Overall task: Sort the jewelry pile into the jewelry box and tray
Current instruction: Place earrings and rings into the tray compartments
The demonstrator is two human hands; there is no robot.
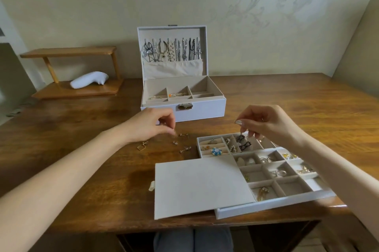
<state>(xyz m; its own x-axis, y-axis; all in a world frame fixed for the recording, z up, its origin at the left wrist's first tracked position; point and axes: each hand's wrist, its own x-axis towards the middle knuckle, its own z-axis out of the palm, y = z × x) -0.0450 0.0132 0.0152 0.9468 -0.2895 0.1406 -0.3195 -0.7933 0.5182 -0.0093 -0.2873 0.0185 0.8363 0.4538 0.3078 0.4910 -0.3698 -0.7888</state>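
Observation:
A white jewelry box (202,108) stands open at the table's middle back, necklaces hanging in its lid. A white compartment tray (274,200) lies at the front right, half covered by a flat grey lid (196,188). Its cells hold earrings, a blue flower ring (216,151) and black bow earrings (245,146). Several small loose earrings (183,143) and a gold square earring (142,146) lie on the wood. My left hand (151,124) hovers over them with fingertips pinched; what they hold is blurred. My right hand (266,122) pinches a small black earring (240,138) above the tray.
A wooden two-tier stand (82,89) with a white curved object (89,83) sits at the back left. The table's front edge runs just below the tray, with my knees under it. A patterned wall rises behind the box.

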